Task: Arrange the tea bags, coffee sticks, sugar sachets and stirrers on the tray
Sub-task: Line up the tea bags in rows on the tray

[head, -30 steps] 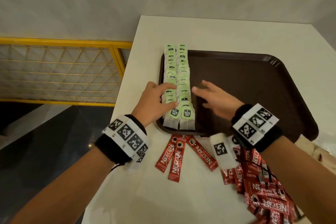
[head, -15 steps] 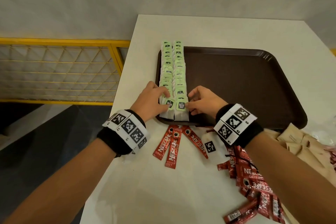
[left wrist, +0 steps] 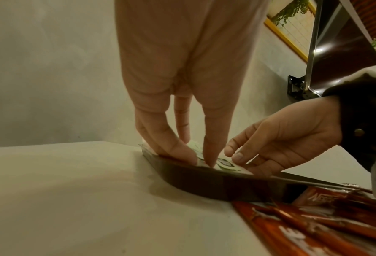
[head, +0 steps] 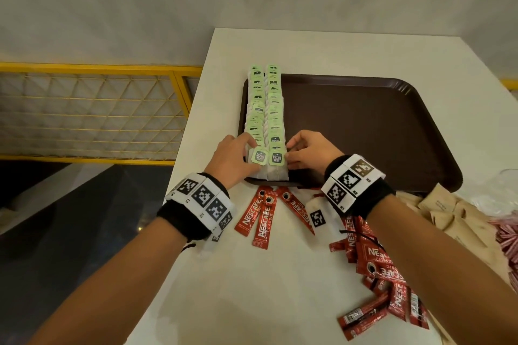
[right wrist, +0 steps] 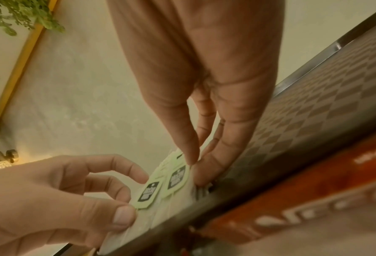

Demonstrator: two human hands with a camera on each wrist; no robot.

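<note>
Two rows of green-tagged tea bags [head: 265,109] run along the left side of the brown tray [head: 364,126]. My left hand [head: 238,159] pinches the front tea bag of the left row [head: 259,156], with the thumb on its near corner [right wrist: 123,216]. My right hand [head: 307,151] pinches the right edge of the front tea bag of the right row [head: 276,158], fingers curled [right wrist: 193,155]. Three red coffee sticks [head: 263,216] lie fanned on the table just in front of the tray. The rest of the tray is bare.
A heap of red coffee sticks [head: 378,274] lies under my right forearm. Brown sugar sachets [head: 448,213] and red-striped stirrers [head: 508,235] are at the right edge. The white table [head: 252,288] ends at the left, beside a yellow railing [head: 98,67].
My right hand drew back from the tray's middle to the near end of the rows and curled onto the front right tea bag. The left hand stayed on the front left bag.
</note>
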